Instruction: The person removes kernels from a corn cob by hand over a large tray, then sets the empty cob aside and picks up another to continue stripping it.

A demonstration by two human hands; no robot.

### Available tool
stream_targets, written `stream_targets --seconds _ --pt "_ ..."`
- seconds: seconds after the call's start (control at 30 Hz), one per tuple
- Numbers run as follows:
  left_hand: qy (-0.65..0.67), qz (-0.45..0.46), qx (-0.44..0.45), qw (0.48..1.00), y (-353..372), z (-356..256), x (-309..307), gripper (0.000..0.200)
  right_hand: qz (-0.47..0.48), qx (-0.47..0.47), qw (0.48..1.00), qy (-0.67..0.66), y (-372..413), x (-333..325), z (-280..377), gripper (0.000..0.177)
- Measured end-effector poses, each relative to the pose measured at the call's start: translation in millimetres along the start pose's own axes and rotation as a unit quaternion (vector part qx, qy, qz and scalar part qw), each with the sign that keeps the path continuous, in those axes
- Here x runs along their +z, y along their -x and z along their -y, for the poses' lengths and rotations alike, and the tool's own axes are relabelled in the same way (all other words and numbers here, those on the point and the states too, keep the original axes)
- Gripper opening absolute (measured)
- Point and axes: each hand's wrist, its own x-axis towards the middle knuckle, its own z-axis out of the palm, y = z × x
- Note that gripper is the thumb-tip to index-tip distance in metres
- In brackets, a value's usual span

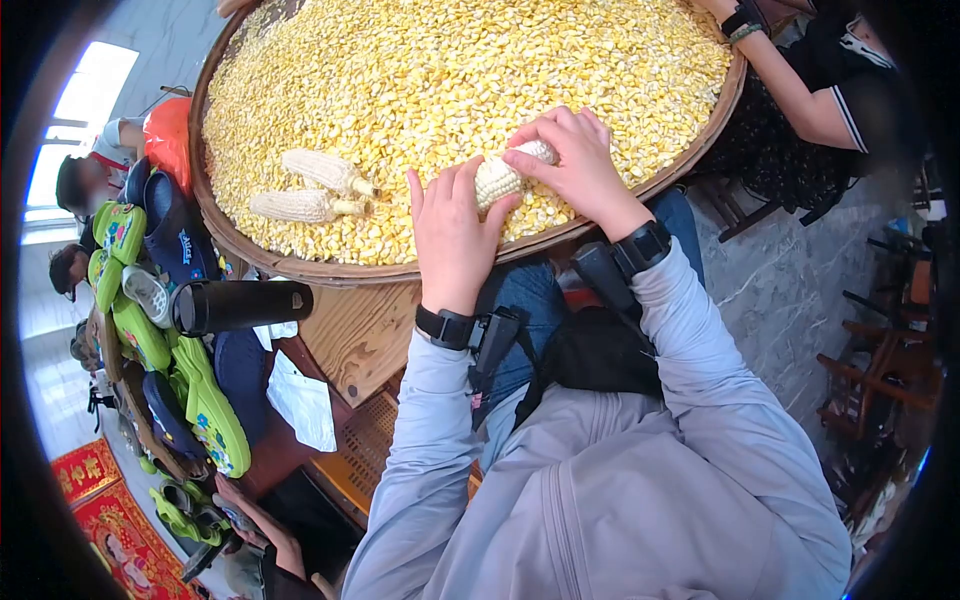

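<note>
A corn cob with pale kernels on it lies between my two hands, over the near side of a round tray. My left hand has its fingers round the cob's left end. On the cob's right end, my right hand is closed with the thumb along the top. Loose yellow corn kernels fill the tray. Two bare cobs, an upper one and a lower one, rest on the kernels left of my left hand.
A black cylindrical bottle lies beside the tray's left edge, near green clogs and a white paper. At the upper right, another person's arm reaches to the tray. Wooden chairs stand at the right.
</note>
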Motion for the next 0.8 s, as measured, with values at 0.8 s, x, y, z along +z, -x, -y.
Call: stream_targets --seconds 0.8 --pt "-0.004 0.009 -0.010 1.000 0 -2 1 0.054 -0.010 0.058 0.998 0.026 -9 12 7 0.037"
